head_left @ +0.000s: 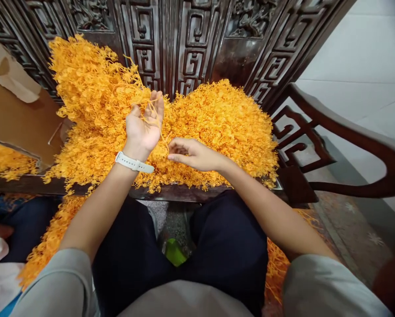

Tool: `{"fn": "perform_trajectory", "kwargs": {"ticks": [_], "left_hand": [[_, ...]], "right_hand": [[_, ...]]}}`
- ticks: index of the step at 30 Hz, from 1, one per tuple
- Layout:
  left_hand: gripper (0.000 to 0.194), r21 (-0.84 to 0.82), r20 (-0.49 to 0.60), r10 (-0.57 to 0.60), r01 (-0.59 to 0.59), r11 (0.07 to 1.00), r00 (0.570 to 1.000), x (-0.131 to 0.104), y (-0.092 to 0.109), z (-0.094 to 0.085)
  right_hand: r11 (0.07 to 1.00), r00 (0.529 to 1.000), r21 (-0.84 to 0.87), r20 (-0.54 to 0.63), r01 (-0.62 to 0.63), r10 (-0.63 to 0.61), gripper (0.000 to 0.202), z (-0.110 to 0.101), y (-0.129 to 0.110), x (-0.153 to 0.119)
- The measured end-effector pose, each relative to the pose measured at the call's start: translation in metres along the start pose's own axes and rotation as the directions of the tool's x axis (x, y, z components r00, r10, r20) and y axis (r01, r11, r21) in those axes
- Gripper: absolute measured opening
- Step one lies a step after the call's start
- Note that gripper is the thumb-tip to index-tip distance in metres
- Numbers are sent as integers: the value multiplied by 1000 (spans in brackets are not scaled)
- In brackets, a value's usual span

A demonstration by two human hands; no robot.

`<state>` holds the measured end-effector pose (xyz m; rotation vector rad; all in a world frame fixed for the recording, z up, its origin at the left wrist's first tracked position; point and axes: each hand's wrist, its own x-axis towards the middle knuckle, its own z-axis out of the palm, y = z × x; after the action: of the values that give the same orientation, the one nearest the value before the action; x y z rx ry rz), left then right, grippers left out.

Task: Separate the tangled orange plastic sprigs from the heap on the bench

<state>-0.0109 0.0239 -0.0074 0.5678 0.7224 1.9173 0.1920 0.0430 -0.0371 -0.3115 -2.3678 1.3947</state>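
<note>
My left hand [146,125], with a white watch band [134,163] at the wrist, is turned palm up with its fingers stretched out. Thin orange strands [156,116] lie loosely across its palm and fingers. To the right and slightly nearer, my right hand [197,155] has its fingers bent towards the thumb. The strands run down from the left palm to those fingertips, which close around them. Beneath and behind both hands spreads a large heap of orange frilly strands [223,123], piled higher at the left.
A dark carved wooden bench back [171,48] rises behind the heap, with a curved armrest [352,127] at right. A cardboard box [19,105] stands at left. Another person's dark-clothed leg [28,224] shows at lower left. Something green [175,252] lies between my legs.
</note>
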Motion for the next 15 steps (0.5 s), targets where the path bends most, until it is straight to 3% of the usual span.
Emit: {"fn": "perform_trajectory", "kwargs": {"ticks": [2,5,7,10,12,15], "left_hand": [[36,29,27,-11,10,1000,1000,2,7,-6],[65,128,125,-129,113,985,984,-6,12,-9],[71,282,188,-205,148,948,960,-16,7,-6],[41,462,242,-124,-2,887,962,-29,-10,3],[25,455,228,-4,-103,884,974,-30,-24,7],[16,373,119,65,-105,922,991,-12,-41,2]], "right_hand": [[996,999,89,-31,23,-20,38,7,2,6],[976,974,206,-225,70,-23,41,3,5,9],[973,940,207,-339,103,-28,45,-7,9,9],[977,905,198,-425,75,16,46,-19,14,5],[981,882,180,-472,77,17,41,-19,7,-1],[980,882,-15,-434,197,-184,25,1,-30,-13]]}}
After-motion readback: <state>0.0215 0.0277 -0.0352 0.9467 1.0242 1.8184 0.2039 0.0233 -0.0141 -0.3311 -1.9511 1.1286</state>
